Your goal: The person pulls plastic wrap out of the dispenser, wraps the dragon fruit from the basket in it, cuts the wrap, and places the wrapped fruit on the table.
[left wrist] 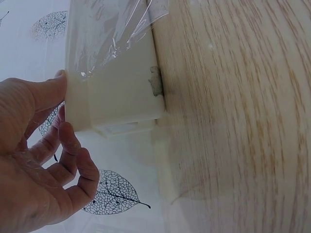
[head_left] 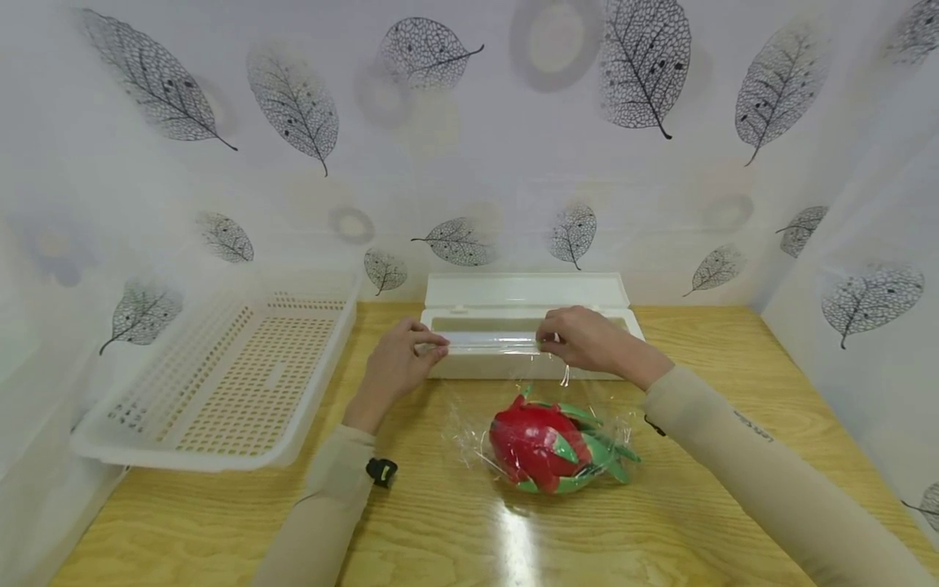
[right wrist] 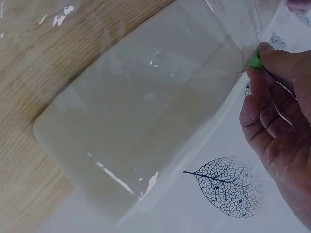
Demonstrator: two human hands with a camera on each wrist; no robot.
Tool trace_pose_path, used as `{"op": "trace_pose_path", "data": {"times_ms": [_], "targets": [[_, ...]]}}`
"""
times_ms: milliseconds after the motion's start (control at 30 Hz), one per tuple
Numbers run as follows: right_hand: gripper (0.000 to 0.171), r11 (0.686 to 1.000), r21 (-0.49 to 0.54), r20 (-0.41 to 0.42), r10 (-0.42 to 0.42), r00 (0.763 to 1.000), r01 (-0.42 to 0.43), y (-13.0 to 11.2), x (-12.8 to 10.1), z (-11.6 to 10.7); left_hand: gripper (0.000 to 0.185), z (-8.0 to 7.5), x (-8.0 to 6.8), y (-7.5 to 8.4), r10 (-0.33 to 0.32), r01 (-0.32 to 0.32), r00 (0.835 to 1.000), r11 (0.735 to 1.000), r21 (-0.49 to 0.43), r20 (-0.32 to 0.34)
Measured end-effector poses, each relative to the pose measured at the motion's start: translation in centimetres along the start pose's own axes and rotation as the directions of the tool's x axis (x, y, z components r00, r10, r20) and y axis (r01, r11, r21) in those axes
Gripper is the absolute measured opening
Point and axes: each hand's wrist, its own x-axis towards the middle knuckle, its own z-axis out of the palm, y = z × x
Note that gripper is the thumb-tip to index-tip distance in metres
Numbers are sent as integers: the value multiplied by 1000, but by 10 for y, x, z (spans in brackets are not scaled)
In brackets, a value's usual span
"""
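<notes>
A white plastic wrap box (head_left: 513, 367) lies on the table with its lid raised, and clear plastic wrap (left wrist: 116, 53) drapes over its front. At the box's left end, my left hand (head_left: 406, 356) pinches the front rim between thumb and fingers; its other fingers are bent in the left wrist view. My right hand (head_left: 583, 336) pinches a small green slide cutter (right wrist: 256, 60) on the same rim, where the wrap gathers into creases. In front of the box, a red dragon fruit (head_left: 539, 444) with green tips lies under the loose wrap.
To the left stands a white perforated basket (head_left: 311, 391) with a raised rim. A pale curtain (head_left: 484, 163) printed with dark leaves hangs behind and at both sides of the wooden table (head_left: 433, 530).
</notes>
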Motion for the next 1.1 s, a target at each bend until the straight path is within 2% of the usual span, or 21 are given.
{"op": "trace_pose_path", "data": {"times_ms": [1100], "targets": [[7,999,-1,-36,44,998,-44,10,-20,-3,20,2,-1,-1,10,-10,1000,1000,11,0]]}}
